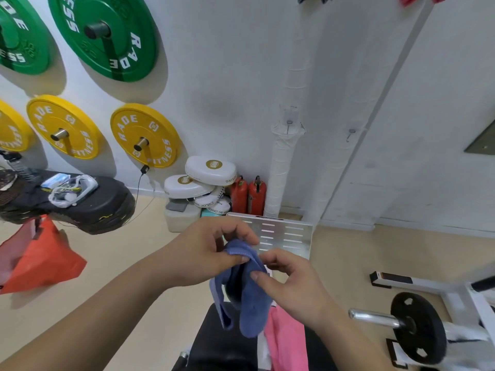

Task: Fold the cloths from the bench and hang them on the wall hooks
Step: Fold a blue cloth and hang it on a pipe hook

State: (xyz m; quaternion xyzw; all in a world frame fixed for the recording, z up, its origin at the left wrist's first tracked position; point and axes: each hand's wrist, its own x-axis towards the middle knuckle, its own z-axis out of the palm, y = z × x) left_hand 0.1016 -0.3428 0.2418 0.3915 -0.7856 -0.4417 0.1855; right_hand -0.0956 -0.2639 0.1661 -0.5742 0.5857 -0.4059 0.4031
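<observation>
Blue cloth [242,290]: held up in both hands above the near end of the surface, bunched at the top and hanging in loose folds.
Left hand [206,250]: reaching in from the lower left, forearm slanting upward, thumb and curled fingers gripping the top hem of the blue cloth.
Right hand [292,282]: coming in from the lower right, back of the hand up, thumb and fingers pinching the blue cloth just beside the left hand.
Pink cloth [286,341]: lying on the surface, below and right of the blue cloth.
Surface [227,346]: black and padded, near centre.
Wall hooks [288,125]: two small ones on the far white wall, above the hands.
Far left: yellow plates [146,135] and green plates [107,33] on wall pegs.
Near right: barbell [412,324] on a white frame.
</observation>
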